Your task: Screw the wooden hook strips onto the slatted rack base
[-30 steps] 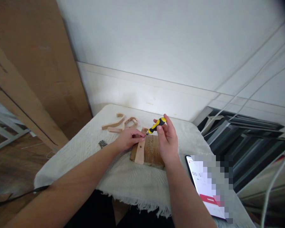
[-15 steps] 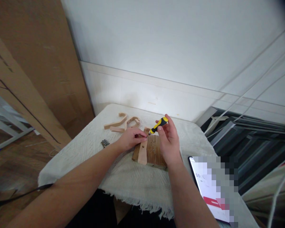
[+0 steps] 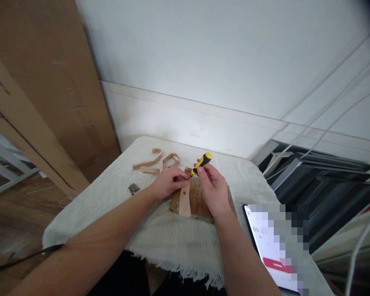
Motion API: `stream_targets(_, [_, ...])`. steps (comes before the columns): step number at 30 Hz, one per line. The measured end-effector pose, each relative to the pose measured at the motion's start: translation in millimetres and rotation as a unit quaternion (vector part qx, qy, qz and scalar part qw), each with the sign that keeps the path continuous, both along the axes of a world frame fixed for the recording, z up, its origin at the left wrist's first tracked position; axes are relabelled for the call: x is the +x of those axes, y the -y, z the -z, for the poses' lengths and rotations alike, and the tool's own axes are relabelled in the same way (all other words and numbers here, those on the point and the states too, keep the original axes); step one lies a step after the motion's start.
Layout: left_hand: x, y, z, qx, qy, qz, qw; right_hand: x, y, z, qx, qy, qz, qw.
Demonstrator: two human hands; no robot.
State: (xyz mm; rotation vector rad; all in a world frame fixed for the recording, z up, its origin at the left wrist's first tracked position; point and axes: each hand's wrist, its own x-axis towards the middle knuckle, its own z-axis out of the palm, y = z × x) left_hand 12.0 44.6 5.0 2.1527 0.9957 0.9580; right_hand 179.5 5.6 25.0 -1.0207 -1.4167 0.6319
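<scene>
My right hand [image 3: 213, 188] grips a yellow-and-black screwdriver [image 3: 201, 163], tilted with its tip down against a pale wooden strip [image 3: 184, 201]. The strip lies on a darker wooden board [image 3: 197, 197] full of small holes. My left hand [image 3: 166, 181] rests on the strip's far end, its fingertips pinched right at the screwdriver's tip; whatever they pinch is too small to make out.
Curved pale wooden pieces [image 3: 156, 161] lie at the back of the cloth-covered table [image 3: 160, 230]. A few dark screws [image 3: 133, 188] sit left of my hand. A phone [image 3: 269, 246] lies at the right. Cardboard sheets [image 3: 49, 82] lean at the left; cables hang at the right.
My right hand has lowered and brought the screwdriver closer to the strip; its tip now meets my left fingertips. The left hand has stayed on the strip.
</scene>
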Motion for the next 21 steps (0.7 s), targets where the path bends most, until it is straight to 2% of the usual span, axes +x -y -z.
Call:
stream_targets(8, [0.4,-0.6,2.1,0.006,0.003,-0.001,1.0,-0.7,-2.4,4.7,0.011,0.014,-0.003,1.0])
stream_targets(17, [1.2,3.2,-2.9,0.011,-0.006,-0.016,1.0,-2.8,-3.6,2.1,-0.032,-0.004,0.048,0.998])
stream_targets(21, [1.6,2.6,-2.9,0.014,-0.004,-0.014,1.0,-3.3,-1.7,0.6,-0.023,-0.009,0.021,0.999])
